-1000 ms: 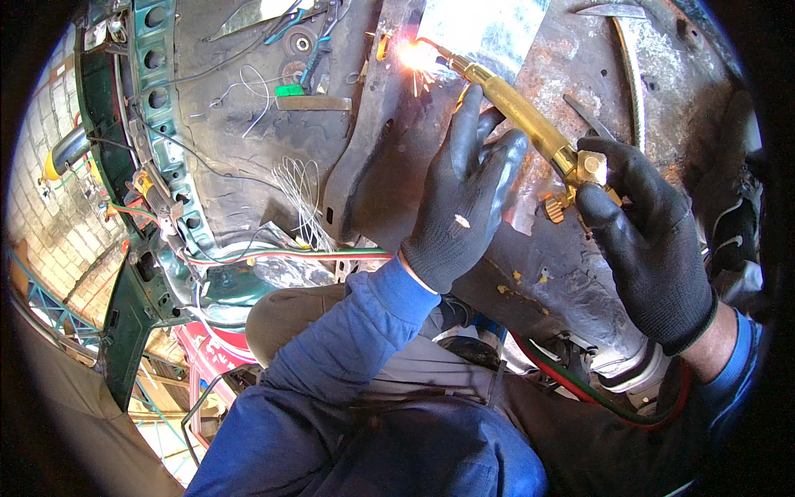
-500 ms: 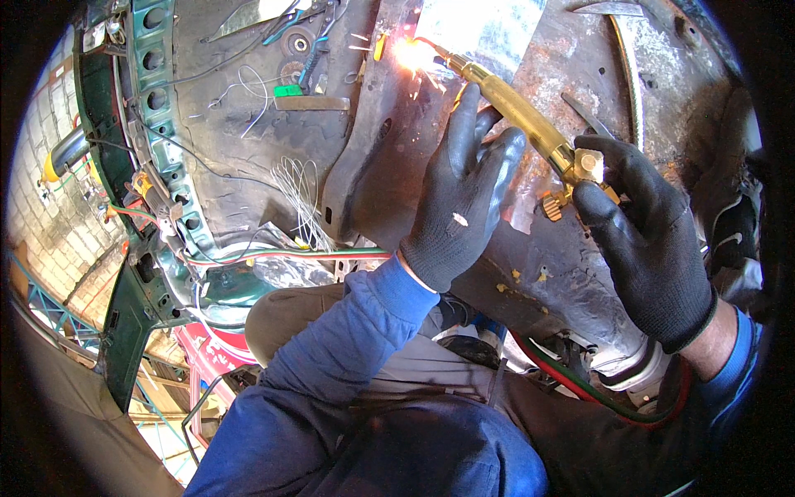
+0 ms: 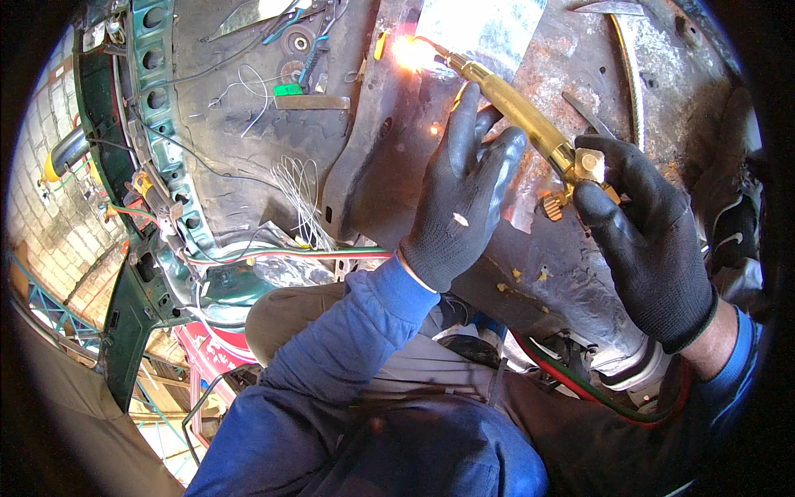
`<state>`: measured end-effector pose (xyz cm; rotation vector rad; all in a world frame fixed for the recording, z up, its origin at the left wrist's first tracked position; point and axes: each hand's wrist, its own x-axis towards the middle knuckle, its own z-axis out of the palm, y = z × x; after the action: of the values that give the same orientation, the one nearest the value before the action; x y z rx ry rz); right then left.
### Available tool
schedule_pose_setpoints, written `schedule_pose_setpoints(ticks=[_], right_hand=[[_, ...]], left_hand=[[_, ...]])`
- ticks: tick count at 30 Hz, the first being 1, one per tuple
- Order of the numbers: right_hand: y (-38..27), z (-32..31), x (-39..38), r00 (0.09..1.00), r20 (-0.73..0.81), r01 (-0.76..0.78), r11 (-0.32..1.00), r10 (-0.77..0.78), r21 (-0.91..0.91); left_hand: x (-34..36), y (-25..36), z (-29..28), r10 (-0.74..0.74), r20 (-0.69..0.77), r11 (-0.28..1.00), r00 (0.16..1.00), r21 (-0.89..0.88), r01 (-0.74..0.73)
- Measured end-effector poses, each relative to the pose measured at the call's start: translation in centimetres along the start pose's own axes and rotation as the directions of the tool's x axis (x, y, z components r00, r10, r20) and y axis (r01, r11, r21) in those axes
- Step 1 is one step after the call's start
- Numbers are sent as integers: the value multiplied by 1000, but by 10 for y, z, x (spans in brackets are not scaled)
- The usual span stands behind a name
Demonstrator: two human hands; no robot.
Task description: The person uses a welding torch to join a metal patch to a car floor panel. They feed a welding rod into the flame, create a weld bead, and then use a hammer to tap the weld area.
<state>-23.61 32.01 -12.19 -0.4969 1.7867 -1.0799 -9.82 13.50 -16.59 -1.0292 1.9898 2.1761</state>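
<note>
A brass gas welding torch (image 3: 522, 114) slants across the upper middle, with a bright flame (image 3: 411, 53) at its tip. My right hand (image 3: 654, 240), in a black glove, grips the valve end between thumb and fingers. Under the front of the torch body is my left hand (image 3: 458, 195), also gloved, with a small pale patch on its back. Its index finger presses against the brass and its thumb lies alongside, steadying the torch; some fingertips are hidden. The flame meets the dark sheet metal (image 3: 389, 170) beside a shiny metal plate (image 3: 480, 31), and glare covers that spot.
A hammer (image 3: 627, 70) lies at the far right. Left of the flame are grinding discs (image 3: 296, 41), a flat bar (image 3: 311, 103) and a coil of thin wire (image 3: 298, 199). Red and green hoses (image 3: 281, 255) cross the left and run below my right hand.
The spray of sparks around the flame has shrunk, with a lone glowing spot lower down. Both hands and the torch keep nearly the same place.
</note>
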Motion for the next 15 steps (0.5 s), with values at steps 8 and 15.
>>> schedule_pose_setpoints(ticks=[8, 15], right_hand=[[1, 0, 0, 1000, 7, -17, 999, 16, 37], [5, 2, 0, 1000, -9, -12, 999, 13, 52]], left_hand=[[0, -3, 0, 1, 5, 1000, 1000, -26, -1], [0, -6, -1, -8, 3, 1000, 1000, -18, 8]])
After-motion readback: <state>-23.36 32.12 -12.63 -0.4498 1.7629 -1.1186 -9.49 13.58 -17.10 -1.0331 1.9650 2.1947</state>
